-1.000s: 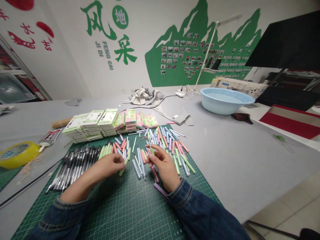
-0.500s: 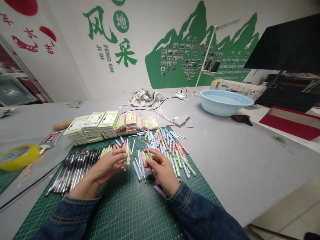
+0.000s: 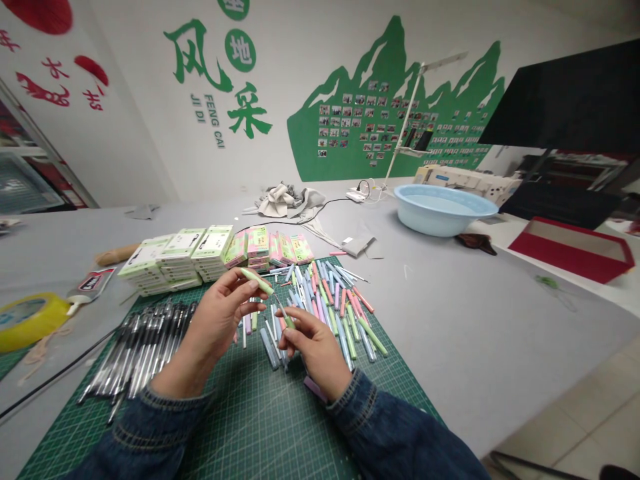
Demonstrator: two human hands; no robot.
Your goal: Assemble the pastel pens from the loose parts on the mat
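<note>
Between thumb and fingers, my left hand (image 3: 220,327) pinches a light green pen barrel (image 3: 257,281), tilted down to the right. My right hand (image 3: 314,343) grips a green pen part (image 3: 289,321) from which a thin refill tip points up toward the barrel's lower end. The two pieces meet or nearly meet; I cannot tell which. Both hands are above a green cutting mat (image 3: 240,413). Beyond my right hand lies a pile of pastel pen parts (image 3: 340,300) in blue, green, pink and purple. Left of my left hand lie black-and-clear pens (image 3: 150,340) in a row.
Stacked white-and-green boxes (image 3: 180,257) and pink-green boxes (image 3: 260,241) stand behind the mat. Yellow tape (image 3: 33,320) and a glue tube (image 3: 93,287) lie left. Crumpled cloth (image 3: 287,200) is at the back, a blue basin (image 3: 443,213) and a red box (image 3: 575,247) right.
My left hand has turned its green barrel from upright to slanting and brought it to the right. My right hand has moved slightly left and down, so the two pieces are now close together.
</note>
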